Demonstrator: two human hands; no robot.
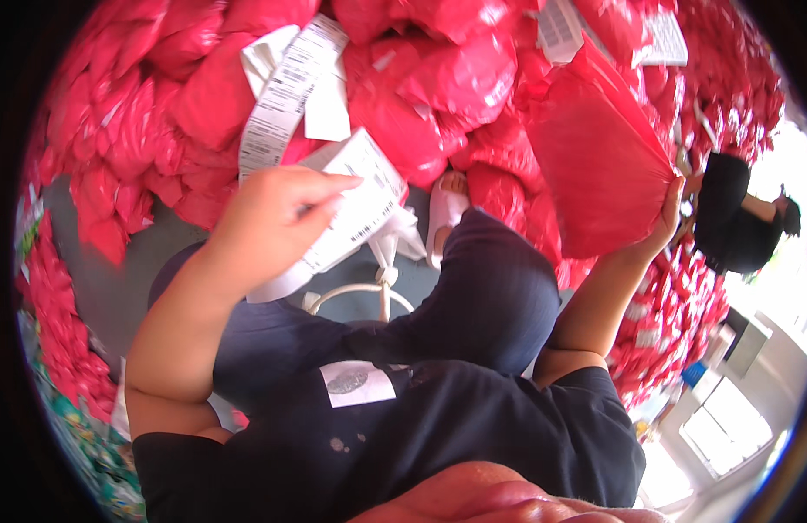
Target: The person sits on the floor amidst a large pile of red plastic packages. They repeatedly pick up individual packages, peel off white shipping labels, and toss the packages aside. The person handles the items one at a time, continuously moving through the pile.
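My left hand [273,219] is over a sheet of white printed labels [367,196], thumb and index finger extended near its surface; whether it grips the paper I cannot tell. A long strip of labels [282,98] runs up from behind this hand onto the red bags. At the right, my right hand [668,206] holds a red plastic bag [599,157] by its gathered edge, and the bag spreads out to the left of the fingers. Below the labels, white plastic or paper [403,235] hangs around a white stand [385,278] between my knees.
Heaped red plastic bags [429,85] fill the space ahead, with more piled at the right [671,320] and left [57,307]. A person in black [733,222] is beyond my right hand. Green packages [90,451] lie at lower left. My foot wears a light sandal [448,209].
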